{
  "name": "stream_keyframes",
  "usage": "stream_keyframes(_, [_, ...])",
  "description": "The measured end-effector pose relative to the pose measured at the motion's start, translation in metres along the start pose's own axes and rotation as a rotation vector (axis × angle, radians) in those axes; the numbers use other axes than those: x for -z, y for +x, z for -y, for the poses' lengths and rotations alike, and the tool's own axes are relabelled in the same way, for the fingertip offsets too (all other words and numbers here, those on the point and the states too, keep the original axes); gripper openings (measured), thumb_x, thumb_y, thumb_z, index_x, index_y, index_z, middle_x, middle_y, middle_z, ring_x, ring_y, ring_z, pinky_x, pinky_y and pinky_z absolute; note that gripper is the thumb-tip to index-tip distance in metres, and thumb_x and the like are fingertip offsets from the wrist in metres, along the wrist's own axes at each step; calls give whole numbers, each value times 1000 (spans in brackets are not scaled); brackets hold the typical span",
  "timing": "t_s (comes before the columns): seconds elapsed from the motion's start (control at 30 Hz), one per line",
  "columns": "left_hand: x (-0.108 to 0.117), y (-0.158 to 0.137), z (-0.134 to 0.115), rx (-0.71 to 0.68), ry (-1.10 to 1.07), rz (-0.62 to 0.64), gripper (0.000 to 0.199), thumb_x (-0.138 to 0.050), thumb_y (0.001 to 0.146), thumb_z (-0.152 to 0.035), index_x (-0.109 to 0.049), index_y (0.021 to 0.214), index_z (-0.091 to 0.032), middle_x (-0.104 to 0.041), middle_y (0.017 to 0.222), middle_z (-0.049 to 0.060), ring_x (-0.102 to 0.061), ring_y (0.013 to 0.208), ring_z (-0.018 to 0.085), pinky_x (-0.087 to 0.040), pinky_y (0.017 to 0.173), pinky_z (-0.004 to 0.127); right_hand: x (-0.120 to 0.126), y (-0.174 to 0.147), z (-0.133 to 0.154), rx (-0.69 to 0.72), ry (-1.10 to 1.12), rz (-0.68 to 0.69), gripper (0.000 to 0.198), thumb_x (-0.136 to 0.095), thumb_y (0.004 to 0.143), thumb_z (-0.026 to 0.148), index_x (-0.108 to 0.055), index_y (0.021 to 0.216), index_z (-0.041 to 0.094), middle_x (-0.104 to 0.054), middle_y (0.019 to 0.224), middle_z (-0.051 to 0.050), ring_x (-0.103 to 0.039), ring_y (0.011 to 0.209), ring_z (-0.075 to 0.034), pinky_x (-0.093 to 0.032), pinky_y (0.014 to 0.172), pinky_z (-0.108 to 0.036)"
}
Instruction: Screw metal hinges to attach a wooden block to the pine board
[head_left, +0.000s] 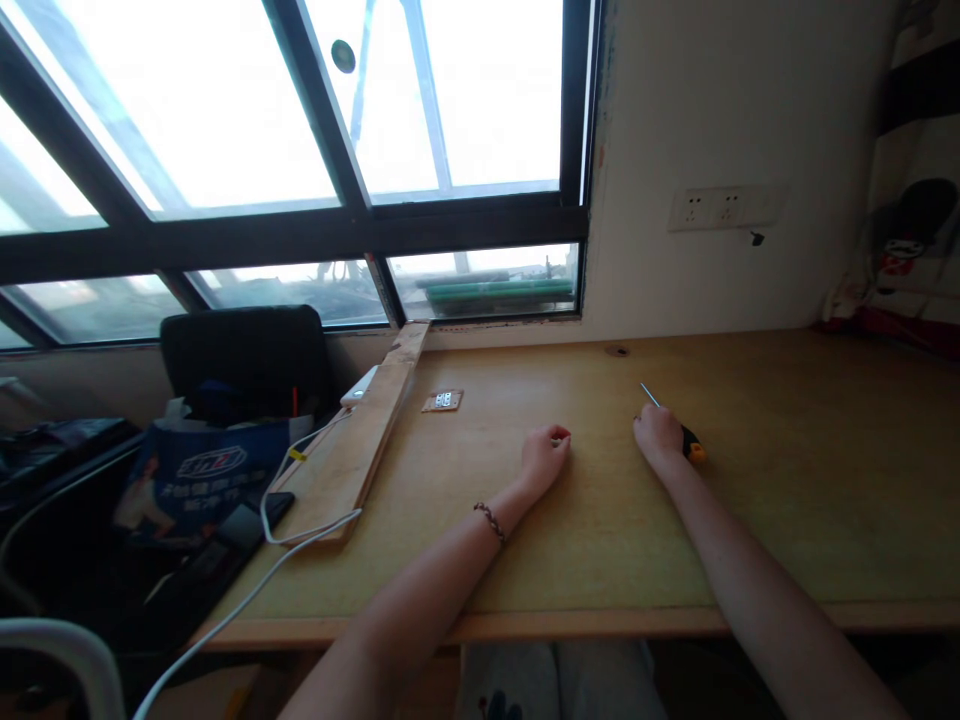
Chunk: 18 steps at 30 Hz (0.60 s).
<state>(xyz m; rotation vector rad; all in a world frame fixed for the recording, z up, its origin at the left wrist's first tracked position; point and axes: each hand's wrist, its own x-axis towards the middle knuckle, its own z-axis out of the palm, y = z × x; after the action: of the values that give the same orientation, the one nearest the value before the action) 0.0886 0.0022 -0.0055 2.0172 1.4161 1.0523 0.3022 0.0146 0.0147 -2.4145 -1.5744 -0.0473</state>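
My right hand (pixel 660 436) is wrapped round a screwdriver (pixel 697 450) with a black and yellow handle. Its thin metal shaft points away from me and slightly left, above the tabletop. My left hand (pixel 544 462), with a beaded bracelet at the wrist, rests near the middle of the wooden table (pixel 592 560). Its fingers are curled together at the tips; whatever they pinch is too small or hidden to make out. Farther off to the left lies a small flat piece (pixel 442 400) with white, socket-like parts on a brownish base, touched by neither hand.
A long wooden board (pixel 360 450) runs along the table's left side, with a white cable (pixel 266 590) looping over it. Beyond stands a black chair (pixel 244 350) with a blue bag (pixel 210 470). A wall socket panel (pixel 727 207) is above the table, right of the window.
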Motion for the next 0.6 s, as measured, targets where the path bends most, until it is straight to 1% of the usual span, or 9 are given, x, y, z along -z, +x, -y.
stream_keyframes(0.3, [-1, 1, 3, 7, 12, 23, 18, -52, 80, -23, -68, 87, -17, -69, 85, 5, -62, 80, 15, -46, 75, 27, 4, -5, 6, -2, -28, -30, 28, -45, 84, 22, -62, 102, 8, -58, 97, -20, -61, 86, -26, -46, 67, -30])
stream_keyframes(0.37, [-1, 1, 1, 24, -3, 28, 18, -52, 80, -23, -67, 87, -16, -69, 85, 5, -62, 78, 15, -47, 74, 27, 5, -7, 7, 15, -46, -71, 28, -46, 83, 21, -61, 103, 9, -55, 101, -19, -59, 88, -26, -45, 67, -31])
stream_keyframes(0.43, [2, 0, -2, 29, -11, 34, 19, -51, 80, -22, -67, 88, -15, -69, 87, 6, -62, 79, 15, -47, 75, 27, 5, -10, 9, 69, -43, -140, 28, -49, 82, 22, -59, 105, 10, -54, 105, -18, -56, 92, -25, -43, 68, -31])
stream_keyframes(0.53, [16, -1, -6, -35, 9, 24, 21, -54, 79, -22, -64, 95, -14, -67, 95, 8, -62, 88, 16, -46, 82, 29, 7, -17, 14, 182, 30, -241, 27, -49, 83, 22, -58, 106, 14, -56, 106, -14, -55, 94, -23, -40, 70, -28])
stream_keyframes(0.6, [37, -1, -4, -73, 40, -9, 26, -56, 78, -23, -61, 101, -14, -66, 101, 9, -60, 94, 17, -44, 87, 30, 9, -24, 19, 248, 108, -267, 23, -45, 85, 23, -60, 101, 16, -60, 99, -10, -55, 91, -20, -39, 71, -27])
